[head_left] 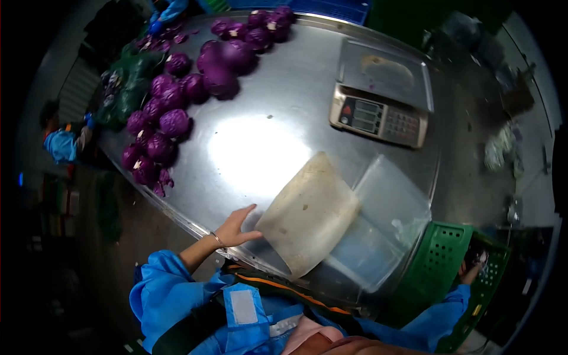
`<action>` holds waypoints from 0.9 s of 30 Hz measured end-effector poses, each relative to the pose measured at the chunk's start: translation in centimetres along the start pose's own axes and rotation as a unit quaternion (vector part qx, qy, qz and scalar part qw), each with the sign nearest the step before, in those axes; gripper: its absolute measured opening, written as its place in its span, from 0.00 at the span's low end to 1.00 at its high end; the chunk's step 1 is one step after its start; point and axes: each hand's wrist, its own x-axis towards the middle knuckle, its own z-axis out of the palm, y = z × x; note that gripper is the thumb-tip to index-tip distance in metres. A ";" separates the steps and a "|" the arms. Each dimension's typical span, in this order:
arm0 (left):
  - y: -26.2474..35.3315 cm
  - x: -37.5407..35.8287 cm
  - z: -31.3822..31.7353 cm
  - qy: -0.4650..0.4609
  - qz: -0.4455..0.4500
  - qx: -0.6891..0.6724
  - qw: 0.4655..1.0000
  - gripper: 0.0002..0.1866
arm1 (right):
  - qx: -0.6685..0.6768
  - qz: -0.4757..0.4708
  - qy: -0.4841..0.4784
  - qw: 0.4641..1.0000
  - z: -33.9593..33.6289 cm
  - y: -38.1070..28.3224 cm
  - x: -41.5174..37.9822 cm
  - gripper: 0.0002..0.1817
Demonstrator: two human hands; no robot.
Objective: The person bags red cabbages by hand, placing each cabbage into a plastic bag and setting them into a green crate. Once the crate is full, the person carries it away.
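My left hand [238,227] is over the near edge of the metal table [207,204], thumb and fingers apart, beside a stained, whitish sheet [310,216]. It holds nothing. Under and to the right of that sheet lie clear plastic sheets [393,201]. My right hand [473,266] reaches into a green crate [432,254] at the lower right, next to something dark purple; its fingers are too small and dark to make out. Several purple cabbages [174,123] are heaped along the table's far left side.
A digital scale [378,115] with a metal plate stands at the table's right. Green netting [127,89] lies by the cabbages. A person in blue [62,142] is beyond the left edge, and another person's blue sleeve [171,12] shows at the top.
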 end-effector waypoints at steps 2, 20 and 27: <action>-3.3 1.1 -1.4 0.078 0.017 0.054 0.995 0.47 | -0.169 -0.057 0.061 0.982 0.9 -2.5 0.0 0.27; -21.0 31.2 -20.9 0.432 0.034 0.166 0.886 0.48 | -0.496 -0.216 -0.378 0.751 32.0 29.6 -51.6 0.29; -10.1 14.6 -18.1 0.124 0.303 -0.106 0.939 0.46 | -0.478 -0.104 -0.376 0.787 34.6 32.1 -49.8 0.25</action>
